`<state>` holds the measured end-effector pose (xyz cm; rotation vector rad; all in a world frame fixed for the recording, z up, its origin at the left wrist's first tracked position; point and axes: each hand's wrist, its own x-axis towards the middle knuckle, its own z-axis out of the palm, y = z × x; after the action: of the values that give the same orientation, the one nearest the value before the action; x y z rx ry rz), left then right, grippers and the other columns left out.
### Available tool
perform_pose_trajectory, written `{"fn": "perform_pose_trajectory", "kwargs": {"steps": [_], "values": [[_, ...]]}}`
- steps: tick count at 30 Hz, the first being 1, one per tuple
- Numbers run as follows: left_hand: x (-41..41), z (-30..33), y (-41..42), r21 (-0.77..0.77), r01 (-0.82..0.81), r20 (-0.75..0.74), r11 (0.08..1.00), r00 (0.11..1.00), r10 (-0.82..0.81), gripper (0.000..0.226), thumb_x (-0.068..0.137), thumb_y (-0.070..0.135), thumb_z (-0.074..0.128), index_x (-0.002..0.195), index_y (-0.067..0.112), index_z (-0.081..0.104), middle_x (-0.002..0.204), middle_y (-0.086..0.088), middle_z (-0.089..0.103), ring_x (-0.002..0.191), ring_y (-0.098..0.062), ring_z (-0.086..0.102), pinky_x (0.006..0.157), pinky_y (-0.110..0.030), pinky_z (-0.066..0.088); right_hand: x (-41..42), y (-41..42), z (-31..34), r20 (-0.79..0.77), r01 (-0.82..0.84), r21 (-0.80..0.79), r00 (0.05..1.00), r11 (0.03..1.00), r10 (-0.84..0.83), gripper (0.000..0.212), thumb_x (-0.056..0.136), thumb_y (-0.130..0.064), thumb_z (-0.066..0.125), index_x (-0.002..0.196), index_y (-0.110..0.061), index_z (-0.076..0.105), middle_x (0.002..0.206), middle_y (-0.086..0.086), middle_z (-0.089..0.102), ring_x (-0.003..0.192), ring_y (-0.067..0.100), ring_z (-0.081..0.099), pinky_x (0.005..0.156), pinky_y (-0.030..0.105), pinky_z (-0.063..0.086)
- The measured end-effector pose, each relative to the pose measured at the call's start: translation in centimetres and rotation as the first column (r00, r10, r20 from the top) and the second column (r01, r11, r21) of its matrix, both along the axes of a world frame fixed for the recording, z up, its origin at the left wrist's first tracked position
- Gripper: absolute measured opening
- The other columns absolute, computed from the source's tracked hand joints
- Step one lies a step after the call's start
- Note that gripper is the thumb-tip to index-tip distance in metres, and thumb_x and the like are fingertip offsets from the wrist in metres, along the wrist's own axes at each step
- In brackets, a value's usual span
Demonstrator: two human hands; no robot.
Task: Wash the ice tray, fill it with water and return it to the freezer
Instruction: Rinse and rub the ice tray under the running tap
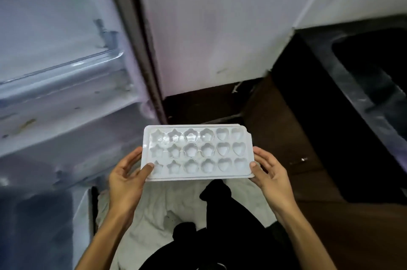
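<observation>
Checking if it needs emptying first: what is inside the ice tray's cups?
The ice tray shows star, flower and heart cups with no cubes visible; thin water cannot be ruled out. The left thumb covers part of one corner cup.

The open freezer gapes on the left with bare shelf room inside, and only its dark door seal stands between that opening and the white wall. The ice tray, carried level by the left hand and right hand, has open air on every side. To the right the dark worktop juts forward, narrowing the passage there.
</observation>
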<state>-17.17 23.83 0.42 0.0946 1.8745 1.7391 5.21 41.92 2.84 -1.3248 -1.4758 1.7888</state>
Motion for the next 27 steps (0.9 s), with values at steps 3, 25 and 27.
{"fn": "perform_pose_trajectory", "kwargs": {"steps": [3,25,27], "values": [[0.5,0.2,3.8,0.013,0.089,0.022,0.996,0.996,-0.089,0.041,0.078,-0.003,0.070,0.104,0.029,0.066,0.095,0.020,0.072,0.079,-0.002,0.070,0.057,-0.013,0.053,3.1,1.1,0.0,0.012,0.083,-0.005,0.996,0.997,-0.083,0.030,0.089,-0.007,0.061,0.114,-0.023,0.060,0.107,-0.009,0.071,0.096,0.007,0.068,0.068,0.019,0.055],[12.1,4.4,41.1,0.078,0.693,-0.051,0.717,0.721,-0.691,0.041,0.079,-0.005,0.068,0.106,0.026,0.067,0.099,0.014,0.073,0.086,-0.005,0.071,0.062,-0.012,0.053,18.6,19.8,2.9,0.013,0.669,0.078,0.741,0.740,-0.671,0.028,0.091,-0.008,0.057,0.114,-0.023,0.059,0.106,-0.009,0.070,0.099,0.007,0.066,0.072,0.019,0.052],[12.4,4.7,43.8,0.074,0.722,-0.058,0.688,0.692,-0.719,0.041,0.079,-0.005,0.068,0.108,0.024,0.067,0.099,0.013,0.074,0.085,-0.006,0.071,0.060,-0.013,0.053,19.0,21.3,3.6,0.017,0.697,0.072,0.714,0.713,-0.700,0.028,0.090,-0.007,0.057,0.115,-0.020,0.059,0.106,-0.007,0.070,0.100,0.011,0.066,0.079,0.028,0.053]]}}
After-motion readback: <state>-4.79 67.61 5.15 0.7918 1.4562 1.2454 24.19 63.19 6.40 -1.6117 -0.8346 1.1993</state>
